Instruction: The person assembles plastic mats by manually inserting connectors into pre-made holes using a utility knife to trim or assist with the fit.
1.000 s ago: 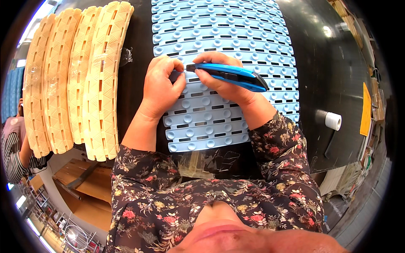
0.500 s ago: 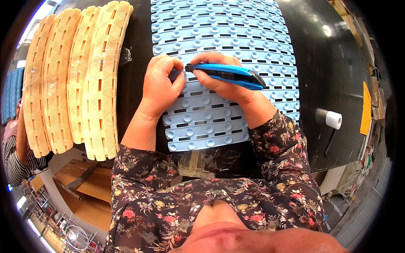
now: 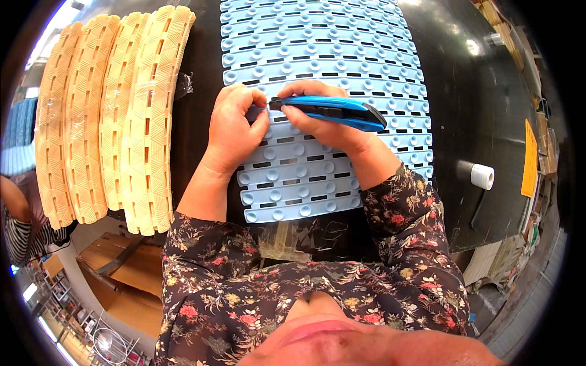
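A light blue slatted mat (image 3: 297, 149), covered with rows of round suction cups (image 3: 314, 65) and dark slots, lies flat on a black table (image 3: 476, 116) in front of me, running from its near end, close to my body, toward the far side. My 2 hands meet over its nearer part. My left hand (image 3: 235, 125) lies over the mat's left side, fingers curled, with thumb and index tips drawn near each other; I cannot tell whether anything is pinched between them. My right hand (image 3: 326, 129) grasps a blue utility knife (image 3: 336, 104) with black parts; its narrow tip points left, just beside my left fingertips, and its thicker end extends right, past my hand. Whether the tip touches the mat cannot be told.

To the left, 4 long beige patterned strips (image 3: 113, 122) lie side by side, with crumpled clear plastic (image 3: 184, 84) just right of them. To the right stand out a white roll (image 3: 482, 175) and, at the table's edge, a yellow sheet (image 3: 529, 157). At near left, below table height, is a brown cardboard box (image 3: 134, 305); beyond it, at the left rim, appears a co-worker's striped sleeve (image 3: 18, 238).
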Motion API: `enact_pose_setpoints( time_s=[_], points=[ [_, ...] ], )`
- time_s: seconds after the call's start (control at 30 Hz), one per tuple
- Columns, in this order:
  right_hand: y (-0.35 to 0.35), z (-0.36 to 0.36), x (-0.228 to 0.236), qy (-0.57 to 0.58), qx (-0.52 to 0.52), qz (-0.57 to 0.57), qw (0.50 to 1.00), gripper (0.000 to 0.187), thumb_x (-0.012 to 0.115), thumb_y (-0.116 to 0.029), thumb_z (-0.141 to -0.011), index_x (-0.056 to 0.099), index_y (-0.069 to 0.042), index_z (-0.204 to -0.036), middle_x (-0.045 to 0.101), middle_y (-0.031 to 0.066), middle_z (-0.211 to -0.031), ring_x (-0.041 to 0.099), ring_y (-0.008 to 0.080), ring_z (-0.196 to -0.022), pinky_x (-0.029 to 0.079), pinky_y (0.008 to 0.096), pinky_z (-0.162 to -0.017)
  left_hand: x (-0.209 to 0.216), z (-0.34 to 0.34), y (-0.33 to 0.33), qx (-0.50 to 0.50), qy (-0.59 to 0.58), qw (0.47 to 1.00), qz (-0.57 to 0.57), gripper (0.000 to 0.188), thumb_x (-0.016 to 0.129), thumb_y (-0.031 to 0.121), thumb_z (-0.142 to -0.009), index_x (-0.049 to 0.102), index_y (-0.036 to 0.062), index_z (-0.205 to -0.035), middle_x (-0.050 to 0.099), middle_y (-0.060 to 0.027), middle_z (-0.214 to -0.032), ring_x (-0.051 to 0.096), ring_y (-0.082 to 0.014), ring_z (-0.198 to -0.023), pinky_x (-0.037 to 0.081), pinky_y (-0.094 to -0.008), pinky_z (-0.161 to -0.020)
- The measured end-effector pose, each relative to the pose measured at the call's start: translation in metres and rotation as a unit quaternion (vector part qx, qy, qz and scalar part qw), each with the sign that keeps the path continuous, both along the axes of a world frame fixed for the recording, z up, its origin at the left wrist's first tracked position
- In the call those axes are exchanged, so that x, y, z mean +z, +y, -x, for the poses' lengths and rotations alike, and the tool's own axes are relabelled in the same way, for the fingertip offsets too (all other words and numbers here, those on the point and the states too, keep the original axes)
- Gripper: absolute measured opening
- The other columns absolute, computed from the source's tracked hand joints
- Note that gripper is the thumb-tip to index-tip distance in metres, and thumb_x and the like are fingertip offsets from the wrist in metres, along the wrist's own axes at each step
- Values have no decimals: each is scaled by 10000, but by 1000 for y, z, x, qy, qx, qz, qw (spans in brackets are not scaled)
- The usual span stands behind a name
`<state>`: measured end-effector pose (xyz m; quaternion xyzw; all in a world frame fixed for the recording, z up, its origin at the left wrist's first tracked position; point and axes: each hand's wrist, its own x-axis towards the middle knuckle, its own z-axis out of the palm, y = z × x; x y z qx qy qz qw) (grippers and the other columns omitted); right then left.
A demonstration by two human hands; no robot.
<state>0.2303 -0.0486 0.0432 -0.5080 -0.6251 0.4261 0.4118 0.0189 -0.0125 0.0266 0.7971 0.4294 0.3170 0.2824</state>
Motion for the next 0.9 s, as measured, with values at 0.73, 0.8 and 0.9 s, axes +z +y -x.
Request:
enact_pose_setpoints(
  time_s=[0.73,0.8,0.9],
  points=[
    [-1,6,8,1,-5,45,999,247,761,-191,-879,726,-79,-1096,710,31,-890,645,109,-784,540,281,-735,-1,-1,1,9,-36,998,-46,133,698,14,-749,629,75,-845,617,-62,-808,600,-286,-861,504,-393,-764],
    [-1,4,6,-11,-6,22,1000,250,743,-221,-881,732,-84,-1090,739,82,-930,700,168,-813,560,313,-759,-3,-3,2,3,-35,998,-58,130,697,19,-751,625,77,-842,617,-59,-806,600,-286,-861,502,-397,-767],
    [0,2,6,-12,3,16,1000,252,748,-223,-879,732,-79,-1085,736,81,-924,695,165,-808,559,307,-760,0,-3,1,5,-27,999,-43,128,696,22,-751,621,79,-838,617,-58,-805,601,-286,-864,501,-399,-771]
  ],
)
